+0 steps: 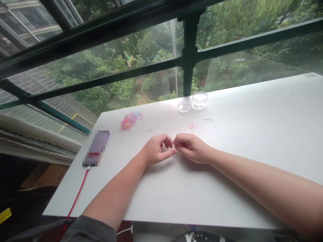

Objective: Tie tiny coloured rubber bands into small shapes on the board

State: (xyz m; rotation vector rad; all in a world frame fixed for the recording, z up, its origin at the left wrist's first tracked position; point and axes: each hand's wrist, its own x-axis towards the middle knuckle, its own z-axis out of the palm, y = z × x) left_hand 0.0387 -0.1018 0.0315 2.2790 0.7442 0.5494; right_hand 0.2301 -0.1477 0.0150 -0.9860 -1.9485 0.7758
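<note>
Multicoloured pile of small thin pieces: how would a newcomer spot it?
Find the white tabletop by the window. Near its far left corner, beyond the left hand, lies the multicoloured pile, much bigger than the pink, yellow and blue pieces scattered rightward.

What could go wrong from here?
1. Left hand and right hand meet at the fingertips, hiding whatever they may hold; a small piece could slip unnoticed.
2. The clear round jar stands near the far edge of the white table; a knock might send it over.
3. The red cable hangs over the near edge; a snag could drag the pixelated device.
</note>
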